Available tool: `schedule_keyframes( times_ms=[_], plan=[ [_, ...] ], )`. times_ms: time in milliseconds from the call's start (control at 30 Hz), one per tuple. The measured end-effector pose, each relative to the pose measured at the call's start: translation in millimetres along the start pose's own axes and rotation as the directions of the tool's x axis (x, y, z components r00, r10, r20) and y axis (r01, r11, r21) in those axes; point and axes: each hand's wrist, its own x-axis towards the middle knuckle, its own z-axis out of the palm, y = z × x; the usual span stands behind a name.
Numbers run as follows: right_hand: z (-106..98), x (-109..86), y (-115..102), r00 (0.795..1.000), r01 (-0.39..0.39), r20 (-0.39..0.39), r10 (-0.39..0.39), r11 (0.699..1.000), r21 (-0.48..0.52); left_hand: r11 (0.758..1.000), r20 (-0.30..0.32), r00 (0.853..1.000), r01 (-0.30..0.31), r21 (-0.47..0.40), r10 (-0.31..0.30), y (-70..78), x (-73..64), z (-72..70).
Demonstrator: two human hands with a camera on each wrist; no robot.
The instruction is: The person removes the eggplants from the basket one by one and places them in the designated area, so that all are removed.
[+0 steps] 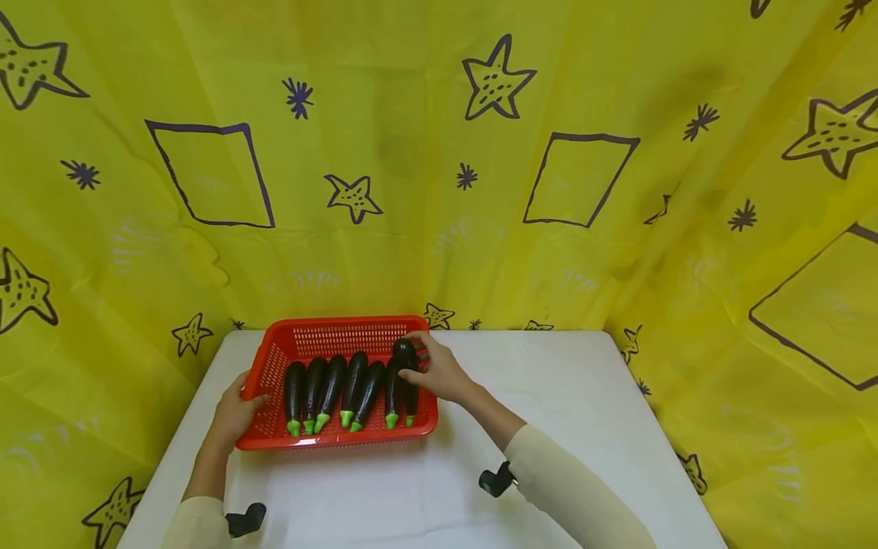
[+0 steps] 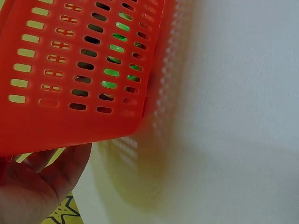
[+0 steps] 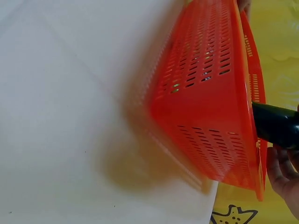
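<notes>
A red plastic basket (image 1: 336,440) with slotted walls stands on the table, holding a row of several dark eggplants (image 1: 355,381) whose green stem ends point toward me. My left hand (image 1: 235,412) grips the basket's left side, thumb over the rim; in the left wrist view the left hand's fingers (image 2: 70,168) curl beneath that rim. At the right end of the row, my right hand (image 1: 439,371) holds the rounded dark end of one eggplant (image 1: 405,352) between thumb and fingers. The right wrist view shows that eggplant (image 3: 275,123) rising above the basket's rim, its lower part hidden by the wall.
The white table (image 1: 549,404) extends right of the basket and in front of it. A yellow curtain (image 1: 425,252) with drawn stars and frames hangs behind and at both sides. Dark wrist devices (image 1: 497,479) sit by both sleeves.
</notes>
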Motion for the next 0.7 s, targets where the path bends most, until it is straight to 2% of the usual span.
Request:
schedule_keyframes(
  times_ms=[133, 267, 533, 700],
  plan=[
    [-3, -1.8, 0, 0.997, -0.009, -0.076, 0.013, 0.999, 0.052, 1.000, 0.007, 1.000, 0.007, 0.009, -0.007, 0.9, 0.0, -0.2],
    [-7, -2.9, 0, 0.990, -0.022, -0.137, 0.043, 0.988, 0.154, 1.000, 0.002, 1.000, 0.006, 0.014, -0.006, 1.4, 0.1, -0.4],
    [-21, -6.0, 3, 0.974, -0.034, -0.195, 0.116, 0.924, 0.381, 1.000, 0.000, 1.000, 0.002, 0.025, -0.002, 3.7, -0.2, -1.2],
    [-33, -10.2, 8, 0.961, -0.037, -0.229, 0.153, 0.897, 0.441, 1.000, 0.002, 1.000, 0.000, 0.021, 0.000, 2.8, -0.8, -1.0]
  ],
)
